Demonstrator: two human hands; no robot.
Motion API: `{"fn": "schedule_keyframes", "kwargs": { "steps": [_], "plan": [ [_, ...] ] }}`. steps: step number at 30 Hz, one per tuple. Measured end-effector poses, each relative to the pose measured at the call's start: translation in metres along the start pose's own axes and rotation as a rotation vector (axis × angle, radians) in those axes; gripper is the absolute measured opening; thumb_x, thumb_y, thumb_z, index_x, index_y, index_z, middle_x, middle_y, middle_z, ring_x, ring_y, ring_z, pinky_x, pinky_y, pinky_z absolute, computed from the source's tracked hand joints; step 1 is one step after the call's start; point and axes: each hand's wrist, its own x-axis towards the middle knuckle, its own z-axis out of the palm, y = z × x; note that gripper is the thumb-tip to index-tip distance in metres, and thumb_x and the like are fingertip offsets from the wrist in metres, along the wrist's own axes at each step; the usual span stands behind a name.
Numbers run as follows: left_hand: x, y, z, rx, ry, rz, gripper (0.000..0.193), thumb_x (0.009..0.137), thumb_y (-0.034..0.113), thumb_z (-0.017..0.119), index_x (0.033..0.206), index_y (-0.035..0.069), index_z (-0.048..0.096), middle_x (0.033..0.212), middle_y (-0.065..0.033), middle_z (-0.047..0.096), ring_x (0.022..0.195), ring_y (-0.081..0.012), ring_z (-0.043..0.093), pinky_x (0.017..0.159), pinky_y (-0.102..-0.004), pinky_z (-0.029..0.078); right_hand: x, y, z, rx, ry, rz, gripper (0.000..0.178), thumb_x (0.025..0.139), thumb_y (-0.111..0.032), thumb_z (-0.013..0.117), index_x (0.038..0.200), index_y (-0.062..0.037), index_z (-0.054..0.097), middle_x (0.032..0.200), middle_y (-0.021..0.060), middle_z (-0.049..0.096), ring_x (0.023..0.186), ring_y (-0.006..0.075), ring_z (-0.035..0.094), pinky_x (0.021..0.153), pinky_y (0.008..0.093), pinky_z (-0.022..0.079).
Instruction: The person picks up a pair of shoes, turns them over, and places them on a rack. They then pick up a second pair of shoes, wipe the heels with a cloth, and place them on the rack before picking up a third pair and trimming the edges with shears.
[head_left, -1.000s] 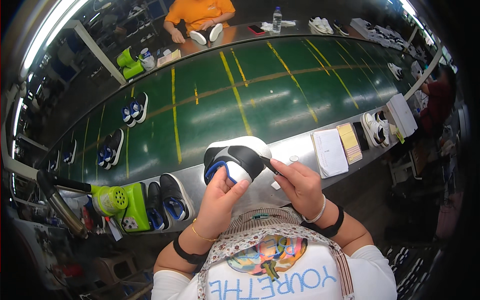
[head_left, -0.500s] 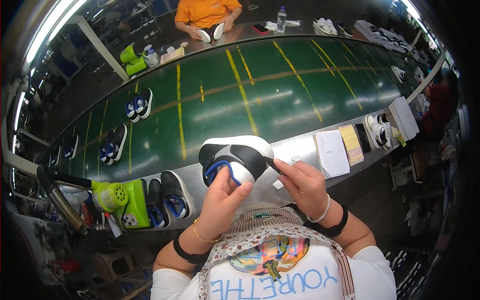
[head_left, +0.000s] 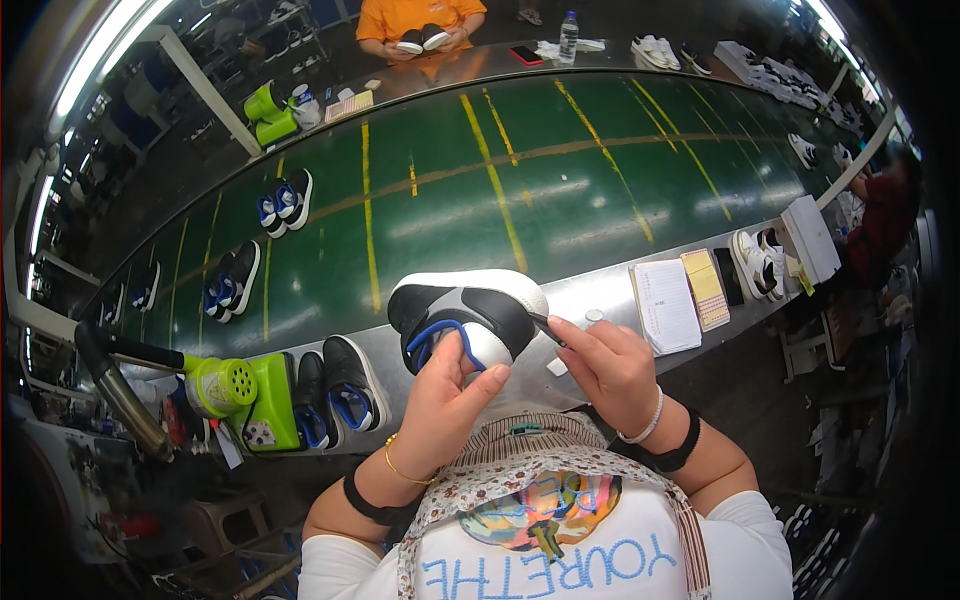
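Observation:
A black sneaker (head_left: 483,322) with a white sole, grey and white panels and a blue collar lining is held over the metal bench's edge. Wrapped round its collar and heel is my left hand (head_left: 455,390), closed, with fingers inside the opening and the thumb outside. My right hand (head_left: 612,372) pinches a slim dark pen-like tool (head_left: 546,327). Its tip meets the sneaker's side near the sole edge; the exact kind of tool cannot be made out. A matching pair of black sneakers (head_left: 352,384) stands on the bench to the left.
Beyond the bench (head_left: 590,290) runs a green conveyor belt (head_left: 420,240) carrying several sneakers. A lime-green machine (head_left: 268,405) stands left. A notebook (head_left: 667,310) and white shoes (head_left: 755,265) lie right. Across the belt, a person in an orange top (head_left: 420,22) holds shoes.
My hands and the sneaker keep nearly the same pose, the tool still at its side. The person opposite has turned the shoes they hold. The view has shifted slightly.

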Motion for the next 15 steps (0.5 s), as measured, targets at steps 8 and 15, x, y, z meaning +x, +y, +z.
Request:
{"fn": "schedule_keyframes", "kwargs": {
  "steps": [8, 15],
  "plan": [
    [-0.004, 0.000, -0.004, 0.046, 0.013, -0.008, 0.028, 0.085, 0.007, 0.055, 0.107, -0.003, 0.041, 0.103, -0.0085, 0.053, 0.096, -0.0102, 0.051, 0.079, -0.0236, 0.042, -0.002, -0.001, 0.011, -0.011, 0.056, -0.030, 0.037, 0.071, -0.002, 0.065, 0.108, -0.0071, 0.061, 0.058, 0.0015, 0.047, 0.048, 0.0159, 0.044, 0.047, 0.0291, 0.035],
    [-0.004, 0.002, -0.006, -0.088, 0.021, -0.036, 0.032, 0.086, 0.009, 0.054, 0.112, -0.003, 0.041, 0.106, -0.0088, 0.053, 0.097, -0.0112, 0.051, 0.081, -0.0245, 0.041, -0.003, -0.003, 0.023, 0.010, 0.096, -0.033, 0.037, 0.072, -0.001, 0.065, 0.108, -0.0062, 0.060, 0.059, 0.0030, 0.047, 0.048, 0.0175, 0.044, 0.047, 0.0298, 0.035]
  ]
}}
